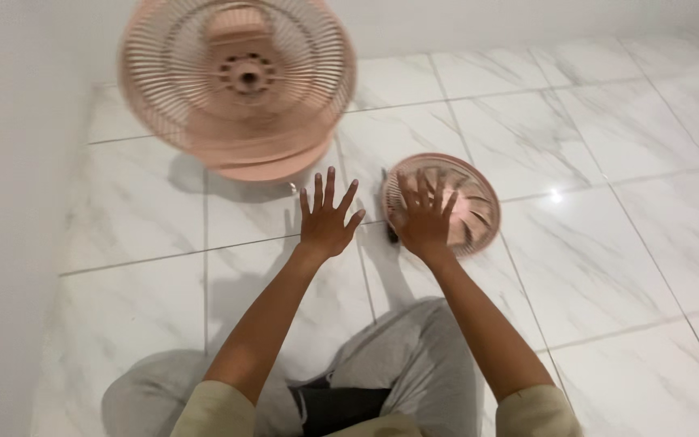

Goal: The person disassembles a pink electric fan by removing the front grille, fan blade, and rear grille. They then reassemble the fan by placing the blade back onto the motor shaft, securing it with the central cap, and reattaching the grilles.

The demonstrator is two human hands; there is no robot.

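The person is sitting on a white marbled tile floor (624, 243), grey-trousered knees nearest. The left hand (327, 218) is hovering with fingers spread, holding nothing. The right hand (425, 217), also spread, is resting over a loose pink fan grille (471, 202). Beyond stands the pink fan (236, 81), beside the white wall (18, 162); bare tiles are stretching rightward.

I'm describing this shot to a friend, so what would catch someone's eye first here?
The big pink fan stands at top left on the white marble-tiled floor, its grille facing the camera. Just right of centre lies a detached pink fan grille, with the right hand spread over it. The left hand hovers open beside it, fingers splayed.
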